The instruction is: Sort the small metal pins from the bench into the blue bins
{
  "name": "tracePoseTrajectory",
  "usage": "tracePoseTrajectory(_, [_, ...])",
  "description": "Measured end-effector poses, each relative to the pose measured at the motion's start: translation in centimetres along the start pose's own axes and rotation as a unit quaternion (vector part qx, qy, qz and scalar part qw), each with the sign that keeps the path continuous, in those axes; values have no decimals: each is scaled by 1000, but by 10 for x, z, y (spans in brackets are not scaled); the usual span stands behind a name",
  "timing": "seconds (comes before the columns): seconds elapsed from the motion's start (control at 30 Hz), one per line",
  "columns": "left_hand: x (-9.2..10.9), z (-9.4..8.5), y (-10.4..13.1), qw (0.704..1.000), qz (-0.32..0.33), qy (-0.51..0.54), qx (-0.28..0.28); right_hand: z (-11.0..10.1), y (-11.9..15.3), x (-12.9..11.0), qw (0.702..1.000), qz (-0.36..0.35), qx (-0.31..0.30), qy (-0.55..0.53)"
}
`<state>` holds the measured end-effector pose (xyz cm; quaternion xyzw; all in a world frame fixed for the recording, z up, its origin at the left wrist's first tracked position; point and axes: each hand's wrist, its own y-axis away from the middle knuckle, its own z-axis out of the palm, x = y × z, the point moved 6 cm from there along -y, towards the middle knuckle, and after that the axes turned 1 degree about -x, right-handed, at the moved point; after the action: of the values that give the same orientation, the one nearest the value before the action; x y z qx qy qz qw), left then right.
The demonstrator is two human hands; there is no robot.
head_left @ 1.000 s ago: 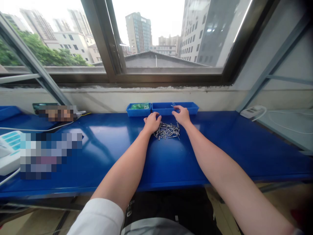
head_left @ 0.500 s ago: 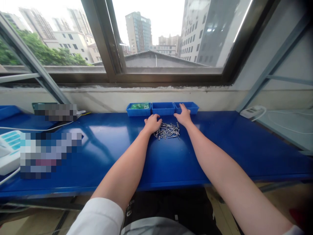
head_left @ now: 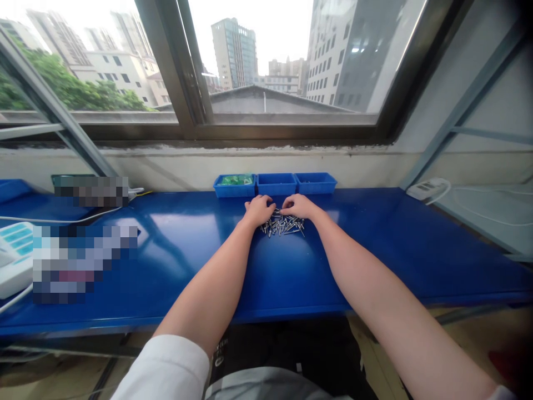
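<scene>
A loose pile of small silver metal fasteners (head_left: 285,224), long and thin like screws or rivets, lies on the blue table. My left hand (head_left: 260,210) rests at the pile's left edge, fingers curled down; what they grip, if anything, is hidden. At the pile's upper right, my right hand (head_left: 300,206) bends inward with thumb and fingers drawn together over the fasteners. Anything between those fingertips is too small to tell. Behind the hands stand the middle blue bin (head_left: 276,191) and the right blue bin (head_left: 316,190), both with a few small bits inside.
The left blue bin (head_left: 234,193) holds green packets (head_left: 236,180). A white device (head_left: 14,250) and blurred items lie on the table's left, with cables behind. A white power strip (head_left: 428,189) lies at the back right. Metal frame posts (head_left: 443,125) rise at both sides.
My right hand has come back from the right bin, down and left to the pile, its spread fingers now drawn together. My left hand stays at the pile.
</scene>
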<state>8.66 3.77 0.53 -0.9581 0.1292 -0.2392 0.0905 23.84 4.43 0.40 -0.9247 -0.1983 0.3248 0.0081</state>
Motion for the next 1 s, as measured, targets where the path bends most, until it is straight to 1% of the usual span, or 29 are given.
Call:
tracePoseTrajectory(0.17, [-1, 2, -1, 1000, 7, -4, 1, 3, -1, -5, 1000, -1, -13, -15])
tracePoseTrajectory(0.43, [1, 0, 0, 1000, 11, -4, 1, 3, 0, -7, 999, 31, 17, -4])
tracePoseTrajectory(0.7, [0, 1, -1, 1000, 13, 2, 5, 7, -2, -14, 999, 17, 9, 34])
tracePoseTrajectory(0.83, [3, -1, 1, 1000, 15, 12, 5, 6, -3, -14, 1000, 4, 18, 8])
tracePoseTrajectory(0.93, [7, -5, 3, 999, 32, 29, 19, 6, -3, -13, 999, -12, 26, -23])
tracePoseTrajectory(1.0, [10, -7, 4, 998, 49, 41, 26, 4, -3, -13, 998, -23, 44, -37])
